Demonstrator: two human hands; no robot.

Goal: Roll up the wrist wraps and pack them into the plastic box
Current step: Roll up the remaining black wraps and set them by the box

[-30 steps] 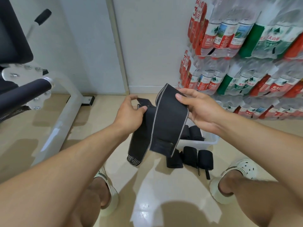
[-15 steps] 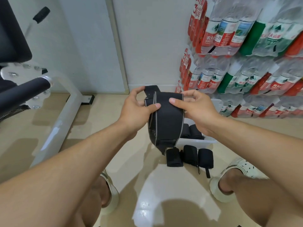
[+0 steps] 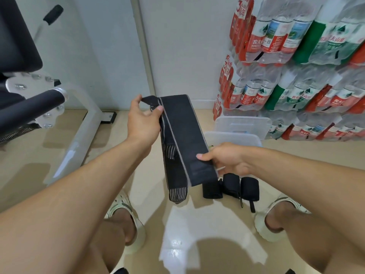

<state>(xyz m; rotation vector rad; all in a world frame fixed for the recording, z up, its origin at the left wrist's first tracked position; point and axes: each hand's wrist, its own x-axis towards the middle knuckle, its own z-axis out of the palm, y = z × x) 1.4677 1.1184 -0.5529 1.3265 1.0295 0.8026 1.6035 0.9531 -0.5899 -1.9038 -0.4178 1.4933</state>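
Wrap (image 3: 183, 139) judged soft, light, limp; best taken at ends, kept taut for rolling. Held in air above floor, folded over at top, striped end hanging. Top fold pinched by left hand (image 3: 143, 119); lower end pinched by right hand (image 3: 227, 158). Three rolls (image 3: 231, 186) laid on floor before box (image 3: 237, 135).

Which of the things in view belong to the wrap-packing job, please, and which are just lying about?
Job: long black fabric wrist wrap held by both hands; three rolled black wraps; clear plastic box.
Lying about: shrink-wrapped water bottle packs; white gym machine frame.
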